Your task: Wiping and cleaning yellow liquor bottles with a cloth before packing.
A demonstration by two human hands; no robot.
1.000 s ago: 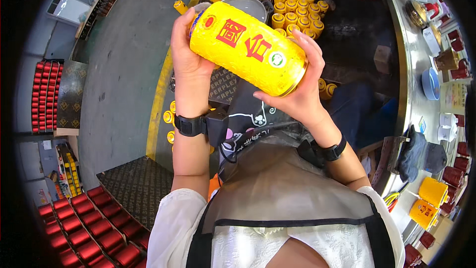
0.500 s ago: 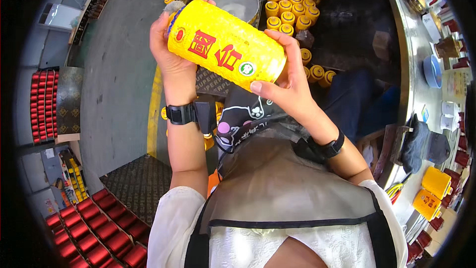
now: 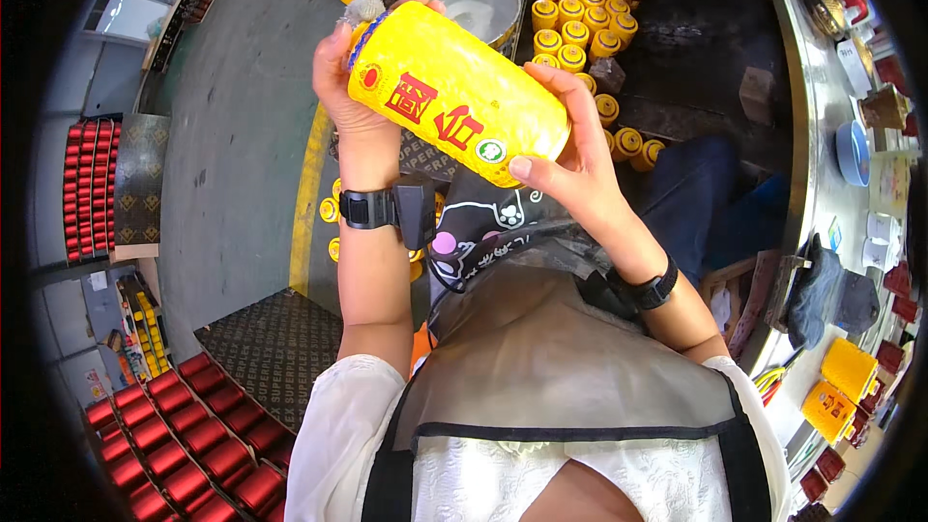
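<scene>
A glossy yellow cylindrical bottle [image 3: 459, 97] with red characters and a small round green-and-white mark lies tilted across both my hands, raised in front of me. My left hand [image 3: 353, 106] is closed round its upper left end, by a dark blue band at the shoulder. A fuzzy grey tip [image 3: 364, 10] shows beside that end; I cannot tell whether it belongs to the bottle. At the lower right end, my right hand [image 3: 580, 159] grips the base, thumb on the near side and fingers over the far side. Both wrists wear black straps.
Beyond the bottle stands a round metal basin [image 3: 512, 14]. Several similar yellow bottles [image 3: 577, 32] stand in rows on the floor. To the right runs a metal worktable [image 3: 795, 203] bearing a blue bowl [image 3: 853, 153] and yellow cases [image 3: 829, 411]. Red cylinders [image 3: 203, 435] fill racks at lower left.
The bottle and both hands sit slightly further right and lower in the picture, as the whole view has shifted a little. My grip on both ends looks the same.
</scene>
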